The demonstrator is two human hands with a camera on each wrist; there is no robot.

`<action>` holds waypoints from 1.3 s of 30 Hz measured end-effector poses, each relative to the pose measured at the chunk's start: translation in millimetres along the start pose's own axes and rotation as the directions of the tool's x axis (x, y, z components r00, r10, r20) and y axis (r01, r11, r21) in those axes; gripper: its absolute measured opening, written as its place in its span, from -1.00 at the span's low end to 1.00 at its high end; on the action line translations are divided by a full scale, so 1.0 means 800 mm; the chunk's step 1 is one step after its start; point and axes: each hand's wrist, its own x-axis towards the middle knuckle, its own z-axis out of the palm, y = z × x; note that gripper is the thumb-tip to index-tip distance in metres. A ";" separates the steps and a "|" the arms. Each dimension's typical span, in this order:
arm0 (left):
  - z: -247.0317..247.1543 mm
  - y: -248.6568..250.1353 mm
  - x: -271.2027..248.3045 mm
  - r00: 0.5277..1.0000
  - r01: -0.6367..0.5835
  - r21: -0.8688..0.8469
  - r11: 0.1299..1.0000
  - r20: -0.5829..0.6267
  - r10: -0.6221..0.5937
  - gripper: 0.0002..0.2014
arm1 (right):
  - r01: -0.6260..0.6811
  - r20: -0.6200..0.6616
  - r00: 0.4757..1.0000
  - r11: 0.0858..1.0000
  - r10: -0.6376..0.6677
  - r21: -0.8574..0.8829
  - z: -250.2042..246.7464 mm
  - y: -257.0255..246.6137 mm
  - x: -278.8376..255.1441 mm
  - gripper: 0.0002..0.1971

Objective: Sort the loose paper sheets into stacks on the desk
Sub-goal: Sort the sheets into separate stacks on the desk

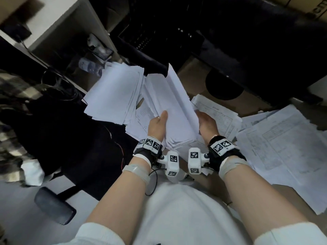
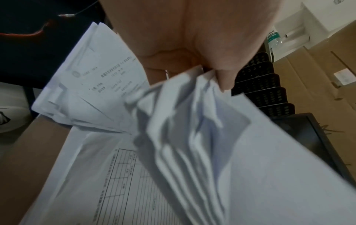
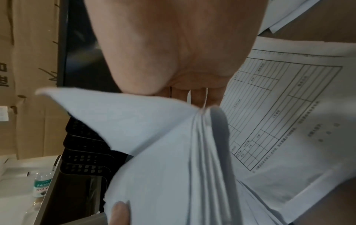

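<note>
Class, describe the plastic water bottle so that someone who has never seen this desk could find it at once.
Start from the fanned stack of blank sheets at the desk's far left. Just beyond its far corner lies the water bottle, on its side beside the pale cabinet. It is the only clear, rounded thing among flat white papers and dark equipment.

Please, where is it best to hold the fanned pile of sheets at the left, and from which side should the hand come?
Probably the near short edge of the fanned pile, coming from the person's side. The sheets splay out unevenly there, so thumb above and fingers below could pinch them all. Both hands are full: left hand and right hand hold the held bundle.
</note>
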 end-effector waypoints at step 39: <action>-0.342 -0.052 0.171 0.948 0.024 -0.108 0.994 -0.314 -0.057 -0.38 | -0.032 -0.031 0.999 0.961 0.024 -0.276 0.374 -0.045 0.096 -0.55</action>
